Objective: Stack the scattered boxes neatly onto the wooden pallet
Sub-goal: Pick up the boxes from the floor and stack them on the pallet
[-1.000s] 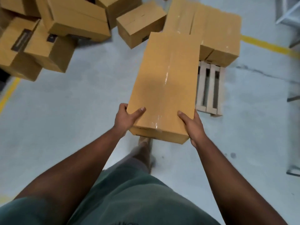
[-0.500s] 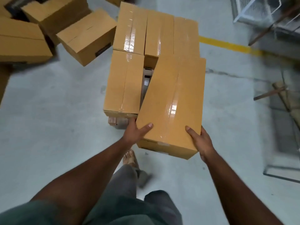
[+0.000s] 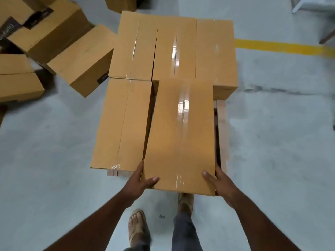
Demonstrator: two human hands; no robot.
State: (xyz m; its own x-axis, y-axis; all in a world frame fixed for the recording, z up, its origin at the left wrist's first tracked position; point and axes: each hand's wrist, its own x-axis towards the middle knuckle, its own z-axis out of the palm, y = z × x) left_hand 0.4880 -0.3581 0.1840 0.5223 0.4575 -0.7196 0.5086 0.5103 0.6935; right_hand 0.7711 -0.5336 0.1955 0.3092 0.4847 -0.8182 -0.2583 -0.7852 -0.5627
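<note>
Item 1: long tan cardboard box sealed with clear tape (image 3: 179, 136). It is being held at its near end by both hands, over the middle of the pallet, just beside the near-left box and slightly skewed to it; its far end is overlapping the far row.

Item 2: left hand (image 3: 140, 182). It is gripping the box's near left corner, thumb lying on the top face, fingers hidden below.

Item 3: right hand (image 3: 220, 183). It is gripping the near right corner the same way, thumb on top.

Item 4: pale wooden slatted pallet (image 3: 222, 134). It is sitting on the grey concrete floor (image 3: 272, 142), its slats showing to the right of the held box.

Item 5: four like boxes already lying on the pallet: a far row of three (image 3: 175, 49) side by side, touching, and one near-left box (image 3: 123, 124) in front of them.

Item 6: loose pile of scattered cardboard boxes (image 3: 54, 44), some tilted, lying on the floor left of the pallet.

Item 7: yellow painted floor line (image 3: 282, 48), running off to the right beyond the pallet.

Item 8: two sandalled feet (image 3: 137, 227), standing just short of the pallet.
</note>
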